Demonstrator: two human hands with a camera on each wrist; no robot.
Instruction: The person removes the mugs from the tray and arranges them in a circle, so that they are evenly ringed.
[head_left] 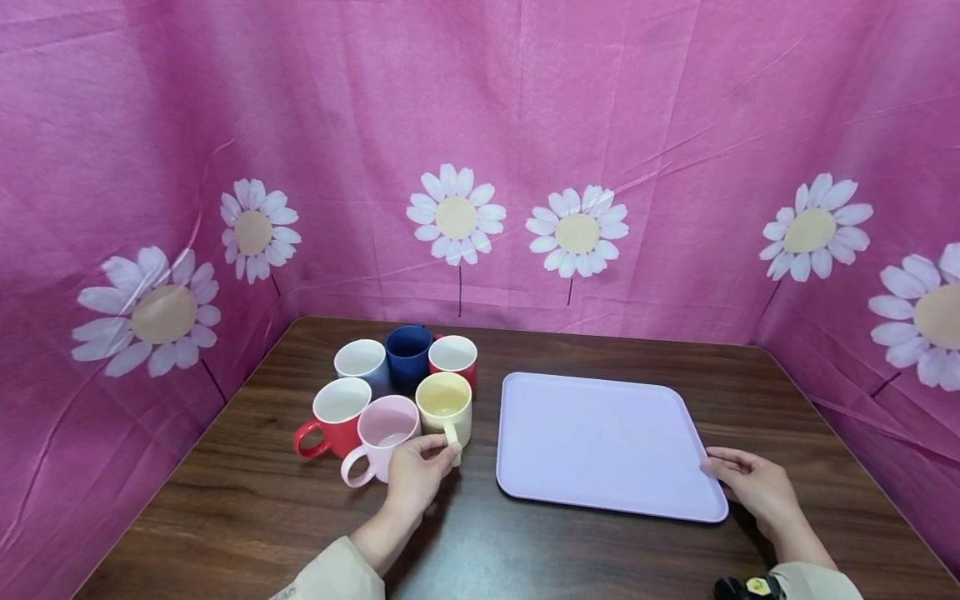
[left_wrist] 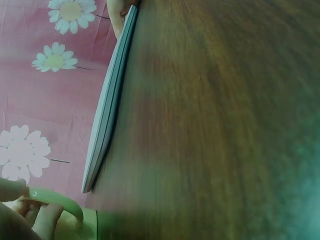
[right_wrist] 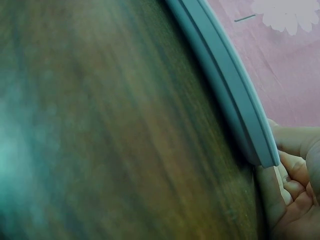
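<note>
My left hand (head_left: 415,477) holds the handle of a pale yellow mug (head_left: 444,400), which stands upright on the table. The left wrist view shows fingers (left_wrist: 47,218) around that handle (left_wrist: 60,200). Close beside the yellow mug, at its left, is a pink mug (head_left: 388,421), partly covered by the left hand. On the right, my right hand (head_left: 761,492) grips the right edge of a flat lilac tray (head_left: 600,442). In the right wrist view the thumb (right_wrist: 297,140) lies over the tray's rim (right_wrist: 240,95), with the other fingers lower down.
Several more mugs cluster behind: a red one with white inside (head_left: 341,408), a grey-blue one (head_left: 362,362), a dark blue one (head_left: 408,354) and another red one (head_left: 454,358). All stand upright on a brown wooden table (head_left: 480,542). A pink flowered cloth (head_left: 510,100) hangs around its far sides.
</note>
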